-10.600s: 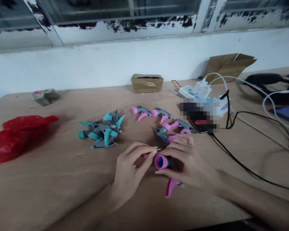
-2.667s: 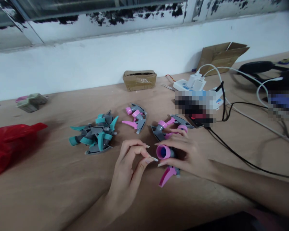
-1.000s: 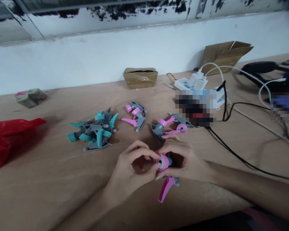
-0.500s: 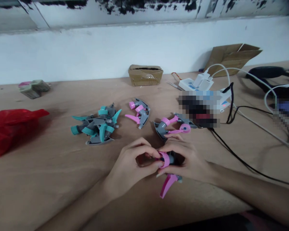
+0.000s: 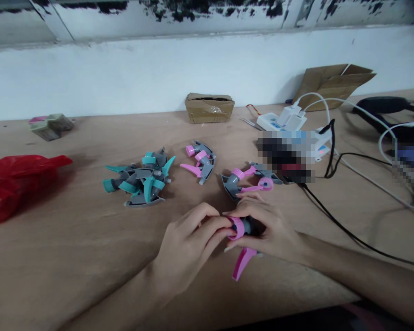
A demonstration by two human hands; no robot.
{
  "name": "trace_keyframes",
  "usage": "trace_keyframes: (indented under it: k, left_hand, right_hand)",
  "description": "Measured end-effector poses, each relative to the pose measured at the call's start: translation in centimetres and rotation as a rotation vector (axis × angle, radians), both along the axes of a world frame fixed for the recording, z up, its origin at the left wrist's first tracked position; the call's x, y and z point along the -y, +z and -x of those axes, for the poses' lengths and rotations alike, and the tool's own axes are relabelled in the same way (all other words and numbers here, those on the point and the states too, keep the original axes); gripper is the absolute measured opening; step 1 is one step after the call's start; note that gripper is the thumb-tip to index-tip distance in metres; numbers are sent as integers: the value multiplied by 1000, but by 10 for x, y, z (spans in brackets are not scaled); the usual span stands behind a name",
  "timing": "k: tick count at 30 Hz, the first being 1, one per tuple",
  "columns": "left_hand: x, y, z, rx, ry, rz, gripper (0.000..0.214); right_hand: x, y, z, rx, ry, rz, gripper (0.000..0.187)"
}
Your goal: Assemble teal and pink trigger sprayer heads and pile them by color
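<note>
A pink-and-grey trigger sprayer head (image 5: 242,264) is in my right hand (image 5: 271,230), its pink lever pointing down toward me. My right fingers wrap its grey body, which they partly hide. My left hand (image 5: 189,248) is closed, its fingertips pinching at the pink collar's opening; whether they hold a small part inside it, I cannot tell. Just beyond my hands lie more pink-and-grey sprayer heads (image 5: 232,186), and another pair (image 5: 207,166) sits left of them. Several teal-and-grey sprayer heads (image 5: 143,177) form a pile further left.
A red plastic bag (image 5: 17,188) lies at the left edge. Two small blocks (image 5: 51,126) and a cardboard box (image 5: 209,110) stand by the wall. At the right are a white power strip (image 5: 271,122), cables, a larger carton (image 5: 331,85) and a blurred-out dark item (image 5: 286,156).
My left hand has turned, its fingers now straighter and closer together at the collar, closing the gap between thumb and fingers. My right hand keeps its hold almost unmoved.
</note>
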State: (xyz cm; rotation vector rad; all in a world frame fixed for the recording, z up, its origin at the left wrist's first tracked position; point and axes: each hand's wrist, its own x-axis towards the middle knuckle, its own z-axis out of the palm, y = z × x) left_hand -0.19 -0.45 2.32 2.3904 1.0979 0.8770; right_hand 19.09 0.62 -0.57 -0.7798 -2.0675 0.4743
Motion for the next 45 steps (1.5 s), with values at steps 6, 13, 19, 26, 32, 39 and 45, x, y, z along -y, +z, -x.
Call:
trace_keyframes:
  k: [6, 13, 19, 26, 32, 39, 45]
  left_hand:
    - [-4, 2, 2, 125, -19, -70, 11]
    - [2, 3, 2, 149, -63, -187, 12]
    - [3, 0, 1, 103, -135, -277, 19]
    - [0, -2, 3, 83, -123, -371, 18]
    - [3, -6, 1, 156, -175, -323, 21]
    - [4, -6, 1, 111, -76, -382, 20]
    - [3, -9, 2, 104, -152, -356, 23]
  right_hand:
    - [3, -3, -2, -31, 27, 147, 32]
    - [7, -5, -4, -79, 87, 213, 33]
    - [8, -4, -1, -86, 41, 149, 33]
    - [12, -2, 4, -83, 34, 82, 30]
    - [9, -2, 4, -67, 22, 91, 29]
    - [13, -1, 8, -46, 47, 64, 25]
    - [12, 1, 7, -8, 25, 51, 26]
